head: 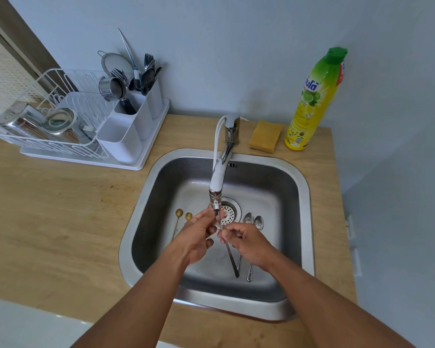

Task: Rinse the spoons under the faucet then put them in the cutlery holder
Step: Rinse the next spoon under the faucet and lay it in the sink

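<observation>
Both my hands meet over the steel sink (299, 187), just under the faucet (217, 177) spout. My right hand (246, 243) pinches a silver spoon (232, 259) whose handle points down toward me; its bowl is up at the spout between my fingers. My left hand (195, 237) has its fingertips on the spoon's bowl end. Two small gold spoons (178, 213) lie on the sink floor to the left, and two silver spoons (254, 222) lie to the right of the drain. The white cutlery holder (126, 136) stands at the back left, with forks and utensils in its far compartments.
A white dish rack (48, 126) with steel bowls and cups adjoins the holder on a white tray. A yellow sponge (264, 135) and a green-yellow dish soap bottle (314, 101) stand behind the sink on the wooden counter (60, 209). The drain strainer (229, 212) sits mid-sink.
</observation>
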Tool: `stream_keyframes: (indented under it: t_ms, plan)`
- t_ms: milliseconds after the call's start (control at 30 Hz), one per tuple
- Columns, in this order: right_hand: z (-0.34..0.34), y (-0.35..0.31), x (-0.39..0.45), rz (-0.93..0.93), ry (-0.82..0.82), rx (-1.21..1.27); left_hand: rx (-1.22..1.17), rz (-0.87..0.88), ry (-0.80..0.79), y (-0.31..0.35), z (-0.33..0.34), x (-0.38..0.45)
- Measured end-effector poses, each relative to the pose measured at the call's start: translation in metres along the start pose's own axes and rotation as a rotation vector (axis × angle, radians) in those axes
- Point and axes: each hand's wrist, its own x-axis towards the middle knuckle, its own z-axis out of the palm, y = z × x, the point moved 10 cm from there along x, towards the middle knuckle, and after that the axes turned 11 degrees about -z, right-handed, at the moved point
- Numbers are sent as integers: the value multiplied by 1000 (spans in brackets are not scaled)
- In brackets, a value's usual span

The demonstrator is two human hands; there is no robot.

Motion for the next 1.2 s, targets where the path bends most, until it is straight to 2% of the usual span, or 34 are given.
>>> stream_keyframes:
  t_ms: [167, 333, 433, 600, 800, 1000, 1100, 1200]
  plan:
    - [6, -4, -5, 30, -43, 93, -24, -46, -83, -13, 6, 3]
    - [10, 12, -13, 199, -105, 209, -47, -45, -136, -19, 6, 5]
    - [5, 14, -13, 177, -32, 165, -43, -14, -55, -15, 1, 6]
    - [1, 4, -6, 26, 11, -27, 154, 115, 177, -1, -9, 2]
    - [-12, 2, 2, 13, 113, -129, 244, 204, 221, -5, -13, 2]
    - [-11, 9, 4, 89, 120, -215, 376, 287, 308, 6, -20, -5]
    - [-21, -1, 5, 43, 230, -177, 522, 365, 328, 13, -17, -9]
    - [-18, -6, 5, 60, 243, -72, 601, 388, 354, 14, -17, -11]
